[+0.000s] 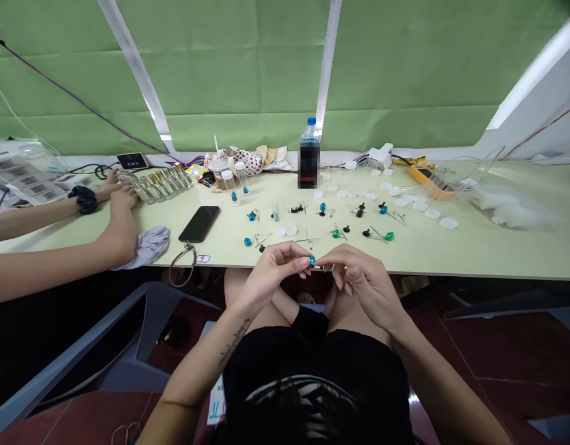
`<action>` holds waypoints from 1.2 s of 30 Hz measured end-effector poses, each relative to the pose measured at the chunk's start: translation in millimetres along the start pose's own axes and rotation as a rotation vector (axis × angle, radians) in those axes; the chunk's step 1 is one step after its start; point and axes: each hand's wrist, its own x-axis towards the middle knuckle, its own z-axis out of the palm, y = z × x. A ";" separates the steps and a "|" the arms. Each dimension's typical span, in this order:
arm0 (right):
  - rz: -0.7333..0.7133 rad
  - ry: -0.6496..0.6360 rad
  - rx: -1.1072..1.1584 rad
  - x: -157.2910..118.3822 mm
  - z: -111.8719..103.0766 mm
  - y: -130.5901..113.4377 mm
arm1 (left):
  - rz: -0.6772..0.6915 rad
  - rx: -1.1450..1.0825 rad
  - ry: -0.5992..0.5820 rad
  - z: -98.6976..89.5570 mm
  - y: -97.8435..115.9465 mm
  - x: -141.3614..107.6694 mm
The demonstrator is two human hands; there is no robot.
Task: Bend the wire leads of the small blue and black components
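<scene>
Just over the table's front edge, my left hand (285, 264) is closed, pinching a small glossy blue piece (312, 262) between thumb and fingertips. My right hand (359, 275) has its index finger stretched out to the blue piece, its tip at or very near it. The other right fingers are loosely bent, with nothing visible in them. On the table beyond lie several similar loose parts: a blue knob-like piece (247, 242), a green one (389, 236), small black pieces (346, 228) and thin metal wires (396, 216).
Near the left hand are a phone (199, 224) and a metal ring (183, 264). White round caps (433, 213), a bottle (309, 164), clear vials (229, 185) and a yellow meter (430, 180) stand farther back. At left, another person's hands (120, 185) touch glass bottles (159, 184).
</scene>
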 end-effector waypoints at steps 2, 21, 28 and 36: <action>0.006 0.014 -0.023 0.1 -1.3 0.7 | -0.008 -0.012 -0.016 0.5 0.0 -0.5; 0.093 -0.075 -0.085 1.7 -0.5 6.3 | 0.012 -0.039 0.034 -3.9 -0.3 5.9; 0.087 -0.096 -0.011 -1.9 -1.3 3.3 | 0.020 0.032 0.004 -7.5 -7.1 7.4; 0.060 -0.032 -0.004 0.2 -3.4 6.2 | -0.003 0.029 -0.026 -4.4 -7.8 5.5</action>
